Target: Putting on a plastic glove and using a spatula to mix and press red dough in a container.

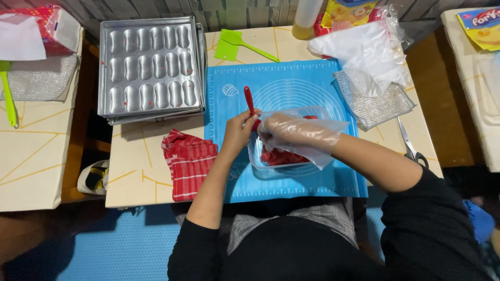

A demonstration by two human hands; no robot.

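Over a blue silicone mat (291,83) on a pale surface (140,171), a person works with both hands close together above a clear plastic container (284,158) holding a red mixture. The left hand (238,132), bare, is closed around the handle of a red spatula (249,100) that angles into the container. The right hand (291,131) wears a loose clear plastic glove and rests on the container's rim; whether it grips the rim cannot be told. Just left of the mat lies a red checked cloth (188,164), with a metal baking mould (150,67) beyond it. Scissors (411,148) lie at the right edge.
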